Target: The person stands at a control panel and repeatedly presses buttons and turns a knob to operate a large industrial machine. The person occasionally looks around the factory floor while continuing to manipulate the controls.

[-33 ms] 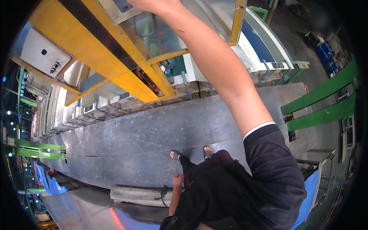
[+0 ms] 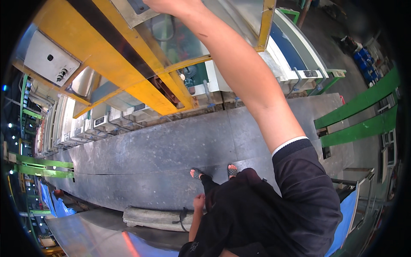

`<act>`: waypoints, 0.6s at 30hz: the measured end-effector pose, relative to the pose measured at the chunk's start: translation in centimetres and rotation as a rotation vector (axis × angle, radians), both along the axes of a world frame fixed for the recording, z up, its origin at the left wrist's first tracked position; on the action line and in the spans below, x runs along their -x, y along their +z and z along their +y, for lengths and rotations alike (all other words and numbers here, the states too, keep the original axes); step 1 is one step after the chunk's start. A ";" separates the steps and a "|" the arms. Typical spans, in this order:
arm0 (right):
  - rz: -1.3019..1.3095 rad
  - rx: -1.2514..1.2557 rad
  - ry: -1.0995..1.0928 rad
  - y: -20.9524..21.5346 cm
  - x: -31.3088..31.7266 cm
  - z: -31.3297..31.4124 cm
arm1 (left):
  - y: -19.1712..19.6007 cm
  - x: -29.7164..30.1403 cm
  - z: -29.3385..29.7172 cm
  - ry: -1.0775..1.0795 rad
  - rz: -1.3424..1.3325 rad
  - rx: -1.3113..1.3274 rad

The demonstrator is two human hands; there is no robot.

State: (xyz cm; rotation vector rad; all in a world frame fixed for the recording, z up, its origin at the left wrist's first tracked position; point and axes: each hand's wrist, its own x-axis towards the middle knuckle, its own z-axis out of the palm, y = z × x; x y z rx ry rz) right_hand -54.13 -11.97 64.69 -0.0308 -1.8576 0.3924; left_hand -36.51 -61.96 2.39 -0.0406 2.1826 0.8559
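My right arm stretches up and forward to a yellow-framed machine (image 2: pixel 124 81). My right hand (image 2: pixel 169 6) is at the upper edge of the view, beside a grey metal panel (image 2: pixel 132 12) with a dark inset. Its fingers are cut off by the picture's edge, so what they touch is hidden. My left hand (image 2: pixel 198 201) hangs low at my side, its fingers curled in, and nothing shows in it. Behind the yellow frame are clear panes and a dark toothed wheel (image 2: pixel 189 71).
A white control box (image 2: pixel 51 58) with knobs hangs on the machine's left. Underfoot is a grey metal platform (image 2: pixel 141 150). Green rails (image 2: pixel 359 115) stand at the right, others (image 2: pixel 45 167) at the left. A rolled grey bundle (image 2: pixel 150 217) lies behind my left hand.
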 end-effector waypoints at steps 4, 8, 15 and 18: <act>-0.082 0.017 -0.041 0.2 0.7 -0.5 | -5.1 -1.7 -3.2 0.032 0.061 -0.055; -0.103 0.064 -0.029 0.6 -0.2 -0.8 | -6.1 -1.8 -4.3 0.067 0.020 -0.065; 0.269 -0.277 0.038 -4.0 2.3 1.7 | -4.5 -2.3 -5.5 0.176 -0.101 -0.078; 0.400 -0.381 0.055 -5.0 2.4 1.8 | -2.2 -1.8 -3.9 0.104 -0.071 0.061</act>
